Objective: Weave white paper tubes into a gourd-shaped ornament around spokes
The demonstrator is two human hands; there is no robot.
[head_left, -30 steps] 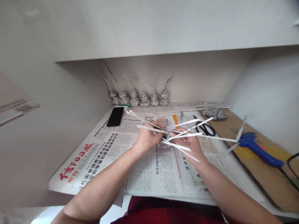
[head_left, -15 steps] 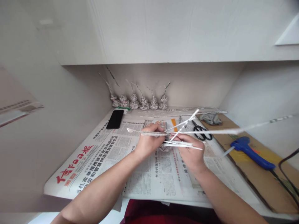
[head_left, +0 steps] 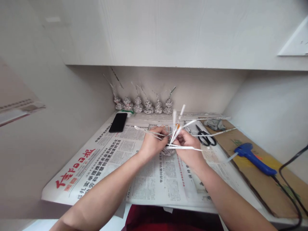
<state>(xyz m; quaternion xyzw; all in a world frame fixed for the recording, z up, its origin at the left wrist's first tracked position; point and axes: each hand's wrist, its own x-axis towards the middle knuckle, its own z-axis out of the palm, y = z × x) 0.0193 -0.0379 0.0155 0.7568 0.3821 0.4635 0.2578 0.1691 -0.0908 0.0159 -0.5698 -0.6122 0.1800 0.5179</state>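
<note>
A small round woven piece of rolled newspaper [head_left: 168, 151] sits low between my hands, over the newspaper sheets. Thin rolled-paper sticks [head_left: 184, 148] radiate from it, several upward and others out to the sides. My left hand [head_left: 155, 140] is closed around its left side, thumb and fingers at the rim. On the right, my right hand [head_left: 190, 147] pinches a paper stick near the rim with bent fingers. The sticks and fingers partly cover the weaving, so the exact grip point is hidden.
Several gourd-shaped woven paper pieces [head_left: 148, 107] line the back wall. A black phone [head_left: 118, 122] lies left, black-handled scissors [head_left: 207, 138] right. A blue glue gun [head_left: 256, 159] with a cord rests on cardboard [head_left: 261, 189]. Crumpled grey cloth [head_left: 215, 124] and long paper sticks [head_left: 187, 116] lie behind.
My right hand has moved up and inward, closer to my left. The long stick that reached far right now ends shorter in view, and several sticks point more upright.
</note>
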